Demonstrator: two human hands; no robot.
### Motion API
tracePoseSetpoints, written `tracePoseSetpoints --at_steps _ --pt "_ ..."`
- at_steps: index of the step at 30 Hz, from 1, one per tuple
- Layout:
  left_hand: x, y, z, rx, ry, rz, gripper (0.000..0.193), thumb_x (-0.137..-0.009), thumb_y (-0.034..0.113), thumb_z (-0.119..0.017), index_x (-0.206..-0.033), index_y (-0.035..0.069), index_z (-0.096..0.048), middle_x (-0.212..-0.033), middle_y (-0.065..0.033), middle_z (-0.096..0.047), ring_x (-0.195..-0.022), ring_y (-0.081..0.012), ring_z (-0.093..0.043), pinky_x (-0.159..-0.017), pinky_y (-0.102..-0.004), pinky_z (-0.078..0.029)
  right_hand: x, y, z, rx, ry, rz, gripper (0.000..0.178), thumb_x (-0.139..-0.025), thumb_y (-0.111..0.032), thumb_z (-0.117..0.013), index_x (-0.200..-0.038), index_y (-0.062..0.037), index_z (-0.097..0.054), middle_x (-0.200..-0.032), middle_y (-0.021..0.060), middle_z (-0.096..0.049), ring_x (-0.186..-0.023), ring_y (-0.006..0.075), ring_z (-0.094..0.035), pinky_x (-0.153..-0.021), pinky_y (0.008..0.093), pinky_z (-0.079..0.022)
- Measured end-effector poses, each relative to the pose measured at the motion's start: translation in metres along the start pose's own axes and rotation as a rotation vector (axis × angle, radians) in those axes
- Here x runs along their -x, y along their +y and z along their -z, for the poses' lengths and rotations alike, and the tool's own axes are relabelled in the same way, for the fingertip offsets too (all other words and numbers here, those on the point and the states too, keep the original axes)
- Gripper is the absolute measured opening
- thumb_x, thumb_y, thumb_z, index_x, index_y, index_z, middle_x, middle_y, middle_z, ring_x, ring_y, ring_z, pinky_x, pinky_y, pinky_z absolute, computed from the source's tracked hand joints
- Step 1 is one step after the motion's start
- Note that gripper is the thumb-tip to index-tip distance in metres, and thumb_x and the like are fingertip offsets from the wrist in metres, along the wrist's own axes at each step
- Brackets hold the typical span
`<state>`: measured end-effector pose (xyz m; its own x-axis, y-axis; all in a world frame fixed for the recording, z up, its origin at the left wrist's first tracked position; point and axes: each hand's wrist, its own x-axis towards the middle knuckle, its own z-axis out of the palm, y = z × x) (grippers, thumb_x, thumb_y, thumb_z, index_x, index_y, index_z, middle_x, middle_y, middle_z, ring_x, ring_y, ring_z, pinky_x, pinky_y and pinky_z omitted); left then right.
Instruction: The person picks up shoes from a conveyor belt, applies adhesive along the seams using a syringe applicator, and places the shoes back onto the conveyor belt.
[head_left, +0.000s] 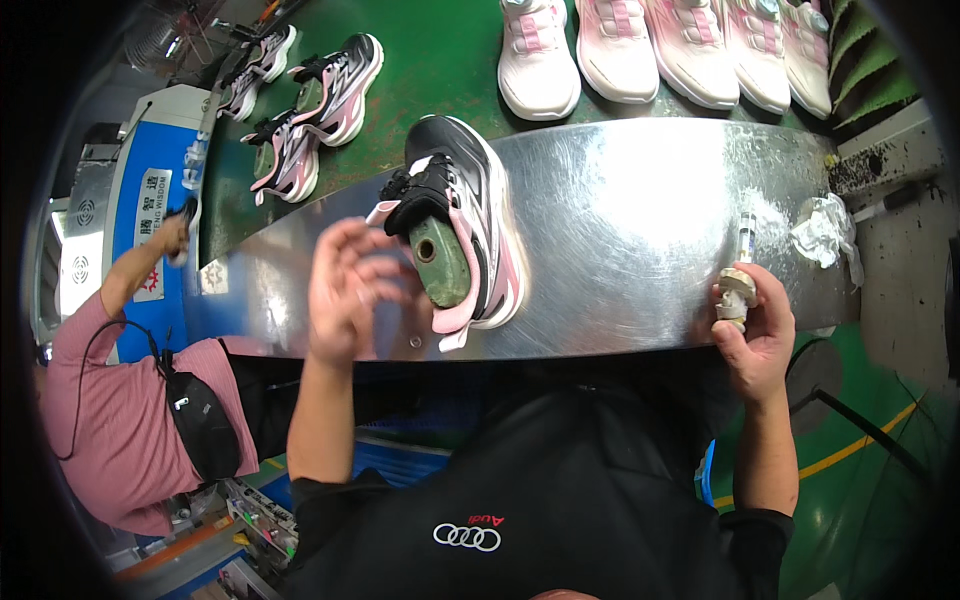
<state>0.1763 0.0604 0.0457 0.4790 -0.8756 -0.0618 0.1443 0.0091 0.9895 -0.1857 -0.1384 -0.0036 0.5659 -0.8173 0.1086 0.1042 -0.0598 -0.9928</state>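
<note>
Black-and-pink, the shoe (483, 225) rests with its heel near the front edge of the steel table (620, 250). Beside it the left hand (345, 295), blurred, hangs loose, fingers spread. Bare metal stretches to the right hand (764, 340), grasping a small whitish item (735, 298); pale shoes (536, 68) stand beyond the far edge.

This is looking like a shoe-factory workshop: white sneakers (693, 55) are lining up far right, dark sneakers (345, 85) are standing far left, a green last (442, 272) is filling the black sneaker (475, 200) on the metal tabletop (610, 250), a blue-and-white machine (172, 300) is standing left, a yellow line (840, 457) is crossing the green floor (850, 490) near right.
</note>
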Motion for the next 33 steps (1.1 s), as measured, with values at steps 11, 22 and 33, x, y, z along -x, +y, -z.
tracePoseSetpoints --at_steps 11,22,33 --pt "-0.153 -0.010 0.022 -0.570 -0.036 0.327 0.037 -0.093 0.034 -0.051 -0.100 0.000 -0.061 -0.085 -0.0027 -0.062 -0.060 -0.0043 -0.054 -0.057 -0.0179 -0.043 0.011 -0.019 0.036 0.104 0.164 0.008 0.063 -0.083 -0.023 -0.068 -0.133 0.0022 -0.039 -0.109 0.0050 -0.053 -0.096 0.0117 -0.052 -0.087 0.0243 -0.040" --pt "-0.087 0.023 -0.089 0.183 -0.197 -0.060 0.047 -0.076 0.011 -0.070 -0.112 -0.002 -0.043 -0.102 -0.0115 -0.059 -0.090 -0.0166 -0.060 -0.083 -0.0314 -0.051 0.034 -0.045 0.026 0.148 0.068 -0.042 0.065 -0.074 -0.039 -0.072 -0.116 0.0058 -0.050 -0.094 0.0082 -0.057 -0.083 0.0152 -0.058 -0.076 0.0264 -0.047" --pt "-0.065 0.007 -0.083 0.511 -0.237 -0.014 0.060 -0.065 0.010 -0.074 -0.119 0.001 -0.047 -0.104 -0.0095 -0.059 -0.097 -0.0184 -0.059 -0.087 -0.0331 -0.048 -0.036 -0.077 -0.038 -0.532 -0.385 0.099 0.079 -0.063 -0.064 -0.072 -0.108 -0.0025 -0.051 -0.078 0.0177 -0.060 -0.072 0.0220 -0.057 -0.063 0.0290 -0.043"
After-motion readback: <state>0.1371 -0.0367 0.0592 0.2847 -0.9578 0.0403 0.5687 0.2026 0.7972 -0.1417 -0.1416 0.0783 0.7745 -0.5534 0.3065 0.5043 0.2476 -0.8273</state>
